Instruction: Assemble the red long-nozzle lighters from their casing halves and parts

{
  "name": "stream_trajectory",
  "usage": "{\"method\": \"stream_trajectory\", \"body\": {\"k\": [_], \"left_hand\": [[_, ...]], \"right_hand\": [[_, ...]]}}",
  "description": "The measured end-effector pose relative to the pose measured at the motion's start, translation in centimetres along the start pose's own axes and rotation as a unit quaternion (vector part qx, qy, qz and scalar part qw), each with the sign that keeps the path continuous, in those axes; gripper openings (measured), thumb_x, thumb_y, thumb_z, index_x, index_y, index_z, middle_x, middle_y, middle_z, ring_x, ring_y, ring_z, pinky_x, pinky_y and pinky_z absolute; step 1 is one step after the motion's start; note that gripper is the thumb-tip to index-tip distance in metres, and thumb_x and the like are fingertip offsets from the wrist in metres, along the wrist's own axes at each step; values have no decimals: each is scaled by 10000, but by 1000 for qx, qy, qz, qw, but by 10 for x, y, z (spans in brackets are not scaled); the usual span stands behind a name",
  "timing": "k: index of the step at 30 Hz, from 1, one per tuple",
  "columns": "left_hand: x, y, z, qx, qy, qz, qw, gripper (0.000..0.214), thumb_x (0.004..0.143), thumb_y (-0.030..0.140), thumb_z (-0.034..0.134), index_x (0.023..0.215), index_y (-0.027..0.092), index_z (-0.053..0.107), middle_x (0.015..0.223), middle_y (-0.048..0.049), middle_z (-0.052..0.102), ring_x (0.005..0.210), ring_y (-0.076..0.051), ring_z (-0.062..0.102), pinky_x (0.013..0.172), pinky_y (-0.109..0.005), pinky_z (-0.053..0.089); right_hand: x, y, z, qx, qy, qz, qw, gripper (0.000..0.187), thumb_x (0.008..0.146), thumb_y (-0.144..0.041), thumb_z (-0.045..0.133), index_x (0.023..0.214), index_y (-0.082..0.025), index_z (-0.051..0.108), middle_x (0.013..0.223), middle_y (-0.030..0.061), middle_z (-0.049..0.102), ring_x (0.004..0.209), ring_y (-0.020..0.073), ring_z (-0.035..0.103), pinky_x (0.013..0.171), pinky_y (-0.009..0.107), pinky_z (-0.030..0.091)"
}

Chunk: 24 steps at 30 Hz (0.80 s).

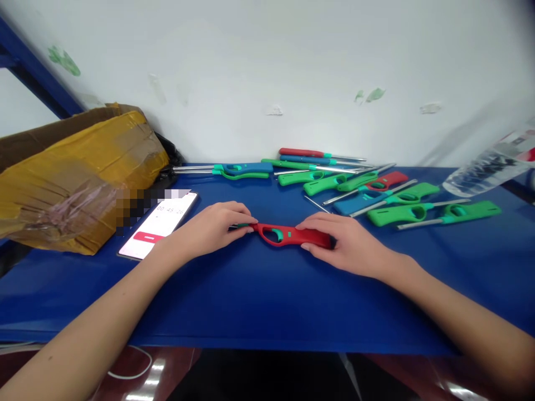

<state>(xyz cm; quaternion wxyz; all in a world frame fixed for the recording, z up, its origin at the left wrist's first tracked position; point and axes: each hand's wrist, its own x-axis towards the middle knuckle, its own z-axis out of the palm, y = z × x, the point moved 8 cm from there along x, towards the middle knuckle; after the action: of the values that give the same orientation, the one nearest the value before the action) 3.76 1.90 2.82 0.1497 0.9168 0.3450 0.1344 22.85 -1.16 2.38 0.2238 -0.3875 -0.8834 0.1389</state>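
Between my hands, just above or on the blue table, lies a red long-necked gas lighter [288, 235] with a teal trigger and a dark end. My left hand [215, 227] pinches its neck end, and the fingers cover most of the tube there. Around the body at the other end, my right hand [340, 239] is closed, thumb below and fingers on top. Behind my right hand is a pile of similar lighters, among them a green one [397, 214] and a blue one [351, 205]. A loose thin metal rod [316, 204] lies near my right fingers.
At the left stands a cardboard box [83, 172] wrapped in yellow tape. A phone [161, 225] with a running timer lies beside it. Blue and green lighters [244, 169] rest near the white wall [251, 67]. A clear plastic bottle [489, 164] is at the right.
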Motion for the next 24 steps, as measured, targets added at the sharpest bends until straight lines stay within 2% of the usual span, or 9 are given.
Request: {"method": "stream_trajectory", "body": {"k": [13, 19, 24], "left_hand": [[1, -1, 4, -1, 23, -15, 1000, 290, 954, 302, 498, 1081, 207, 740, 1061, -81, 672, 893, -190, 635, 729, -278, 525], [1, 4, 5, 38, 31, -13, 999, 296, 942, 337, 513, 1087, 183, 720, 1114, -97, 657, 985, -229, 617, 862, -362, 520], [5, 21, 15, 40, 56, 35, 997, 383, 936, 405, 564, 1246, 194, 641, 1237, -115, 626, 1103, -256, 576, 965, -423, 477]], "right_hand": [[1, 2, -1, 15, 14, 2, 1000, 263, 888, -265, 614, 1137, -214, 681, 1095, 92, 692, 939, 214, 682, 814, 344, 587], [1, 2, -1, 10, 0, 9, 1000, 264, 882, -283, 635, 1122, -200, 705, 1073, 94, 694, 870, 198, 685, 771, 330, 592], [1, 0, -2, -4, 4, 0, 1000, 266, 875, -272, 639, 1124, -217, 712, 1067, 89, 701, 872, 200, 693, 755, 318, 594]]}}
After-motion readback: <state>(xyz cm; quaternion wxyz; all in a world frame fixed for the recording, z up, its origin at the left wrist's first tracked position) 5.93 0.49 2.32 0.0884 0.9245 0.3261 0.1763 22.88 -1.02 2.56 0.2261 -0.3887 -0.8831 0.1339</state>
